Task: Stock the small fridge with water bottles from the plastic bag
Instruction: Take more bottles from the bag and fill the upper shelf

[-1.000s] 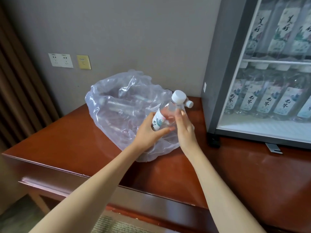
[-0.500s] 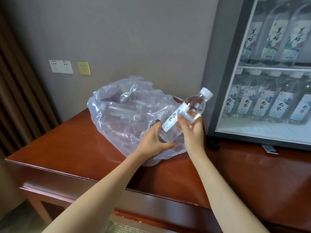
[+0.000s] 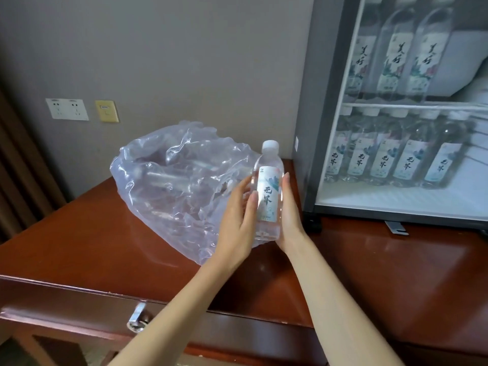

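Observation:
I hold a clear water bottle (image 3: 268, 191) with a white cap and a pale label upright above the table, just left of the small fridge (image 3: 310, 101). My left hand (image 3: 236, 223) grips its left side, thumb across the label. My right hand (image 3: 290, 217) grips its right side, fingers behind it. The crumpled clear plastic bag (image 3: 171, 180) lies behind my hands, with more bottles dimly visible inside. Through the fridge's glass front (image 3: 396, 196), rows of bottles stand on two shelves.
The reddish wooden table (image 3: 79, 233) has its front edge and a metal drawer handle (image 3: 137, 317) below my arms. Wall sockets (image 3: 67, 109) and a yellow switch (image 3: 107, 111) are on the grey wall. A brown curtain (image 3: 15, 180) hangs at the left.
The bottle came out of the bag tilted, moved right and was turned upright. My left hand moved from the bag's edge up onto the bottle.

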Tool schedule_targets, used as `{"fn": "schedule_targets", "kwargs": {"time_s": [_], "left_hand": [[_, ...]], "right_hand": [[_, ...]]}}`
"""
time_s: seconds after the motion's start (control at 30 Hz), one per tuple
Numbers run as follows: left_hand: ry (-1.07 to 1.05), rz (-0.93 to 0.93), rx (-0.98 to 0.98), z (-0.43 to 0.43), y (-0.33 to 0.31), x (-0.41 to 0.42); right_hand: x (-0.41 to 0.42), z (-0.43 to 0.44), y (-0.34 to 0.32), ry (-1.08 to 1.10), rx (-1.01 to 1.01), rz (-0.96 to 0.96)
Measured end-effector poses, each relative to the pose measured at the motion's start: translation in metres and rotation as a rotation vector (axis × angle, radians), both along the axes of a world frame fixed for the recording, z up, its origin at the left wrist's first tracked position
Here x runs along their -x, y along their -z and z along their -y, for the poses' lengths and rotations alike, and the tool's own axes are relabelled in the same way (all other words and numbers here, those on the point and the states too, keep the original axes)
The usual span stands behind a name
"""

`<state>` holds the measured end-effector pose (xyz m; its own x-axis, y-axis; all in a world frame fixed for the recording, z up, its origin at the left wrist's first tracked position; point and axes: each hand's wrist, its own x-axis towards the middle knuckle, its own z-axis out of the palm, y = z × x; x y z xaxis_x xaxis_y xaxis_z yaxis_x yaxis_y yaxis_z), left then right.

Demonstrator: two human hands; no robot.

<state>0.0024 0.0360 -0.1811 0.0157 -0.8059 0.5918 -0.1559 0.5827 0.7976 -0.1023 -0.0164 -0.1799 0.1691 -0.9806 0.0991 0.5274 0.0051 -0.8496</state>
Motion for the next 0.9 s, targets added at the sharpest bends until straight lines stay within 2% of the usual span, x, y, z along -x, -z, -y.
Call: {"fn": "schedule_targets", "kwargs": {"time_s": [0.1,0.27,0.37,0.53,0.67,0.77,0.9], "left_hand": [[0.041,-0.098,-0.076,-0.005,0.009,0.017],[0.001,-0.077,-0.159,-0.005,0.017,0.015],[-0.018,0.004,-0.155,-0.01,0.017,0.016],[-0.112,0.246,-0.068,-0.017,0.021,0.015],[-0.128,0.333,-0.002,-0.03,0.023,0.017],[-0.127,0.415,0.057,-0.04,0.023,0.019],[-0.045,0.383,0.072,-0.056,0.022,0.03]], "right_hand": [[0.002,0.002,0.005,-0.011,-0.024,-0.013],[0.001,-0.001,0.015,0.08,-0.047,-0.181],[0.003,-0.007,0.018,0.16,-0.038,-0.209],[0.011,-0.024,0.021,0.265,-0.044,-0.235],[0.025,-0.048,0.018,0.236,-0.01,-0.217],[0.038,-0.068,0.019,0.128,0.057,-0.234],[0.059,-0.092,0.018,0.024,0.095,-0.217]]}}
